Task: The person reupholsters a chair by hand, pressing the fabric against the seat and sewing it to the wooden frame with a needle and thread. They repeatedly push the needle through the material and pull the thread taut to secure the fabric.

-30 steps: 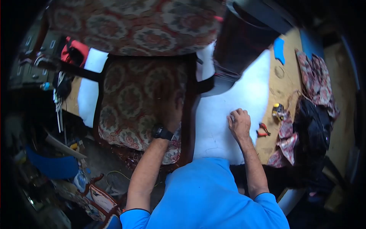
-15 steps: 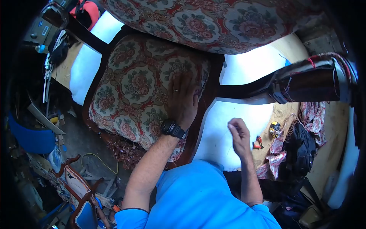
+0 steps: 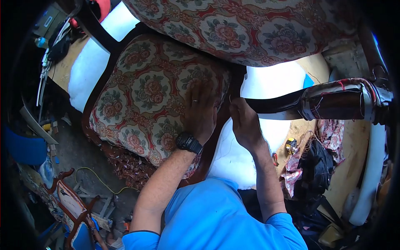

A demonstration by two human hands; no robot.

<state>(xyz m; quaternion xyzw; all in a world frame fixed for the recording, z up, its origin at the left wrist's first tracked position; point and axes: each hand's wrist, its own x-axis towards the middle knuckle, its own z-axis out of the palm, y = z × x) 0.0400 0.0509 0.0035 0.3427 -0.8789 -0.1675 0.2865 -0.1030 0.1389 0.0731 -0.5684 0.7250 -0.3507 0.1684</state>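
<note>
My left hand [image 3: 201, 110], with a ring and a black watch on its wrist, lies flat with fingers stretched out on the floral seat cushion [image 3: 152, 89] of a carved dark wooden chair. My right hand [image 3: 245, 125] is pinched closed beside the seat's right edge, near the wooden frame [image 3: 223, 121]. A thin, light, curved needle [image 3: 230, 98] sticks up from its fingertips, and a fine thread shows faintly below against the white padding [image 3: 233, 158]. Above the seat rises the floral padded backrest [image 3: 258, 31].
On the right, an armrest [image 3: 333, 100] is wrapped with cords and cloth. A tape measure [image 3: 291, 144], a red-handled tool [image 3: 275, 158], fabric scraps [image 3: 291, 179] and a black bag [image 3: 318, 164] lie beyond my right arm. Another chair frame [image 3: 68, 200] stands lower left, near a yellow cord [image 3: 98, 177].
My right hand has moved up and left, from over the white padding to the seat's right edge. My left hand stays pressed on the cushion. The view has shifted slightly.
</note>
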